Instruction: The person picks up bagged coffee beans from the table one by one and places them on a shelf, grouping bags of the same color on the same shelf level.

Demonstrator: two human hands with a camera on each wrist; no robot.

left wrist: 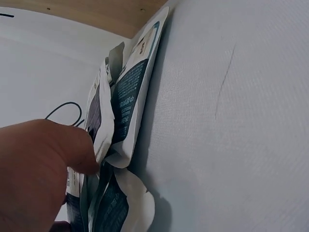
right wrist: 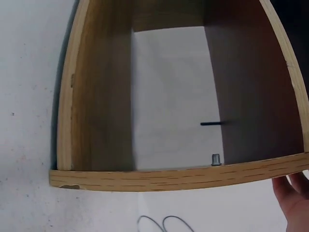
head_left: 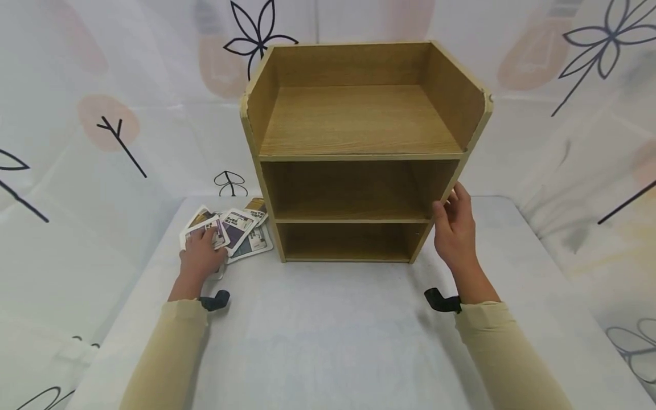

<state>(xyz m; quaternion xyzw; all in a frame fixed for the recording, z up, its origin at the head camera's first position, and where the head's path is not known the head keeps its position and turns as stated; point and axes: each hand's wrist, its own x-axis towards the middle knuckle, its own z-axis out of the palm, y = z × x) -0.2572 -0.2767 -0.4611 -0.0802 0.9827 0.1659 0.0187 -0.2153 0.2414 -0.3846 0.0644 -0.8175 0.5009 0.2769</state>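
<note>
A small wooden shelf unit (head_left: 361,156) with three levels stands upright on the white table. My right hand (head_left: 455,230) grips its right side panel, thumb at the front edge and fingers along the outer side. The right wrist view shows the bottom compartment's wooden frame (right wrist: 178,179), with the fingers (right wrist: 292,198) at its edge. To the left of the shelf lies a loose pile of flat printed packets (head_left: 251,242). My left hand (head_left: 201,256) is on the pile and holds a packet (left wrist: 104,116) by its edge, thumb against it; its other fingers are mostly hidden.
The white table (head_left: 318,336) spreads out in front of the shelf. A pale cloth with flower and leaf drawings (head_left: 154,68) hangs behind and on both sides. Black wrist-camera mounts (head_left: 442,300) stick out inward from the wrists. A small metal peg (right wrist: 216,159) shows inside the shelf frame.
</note>
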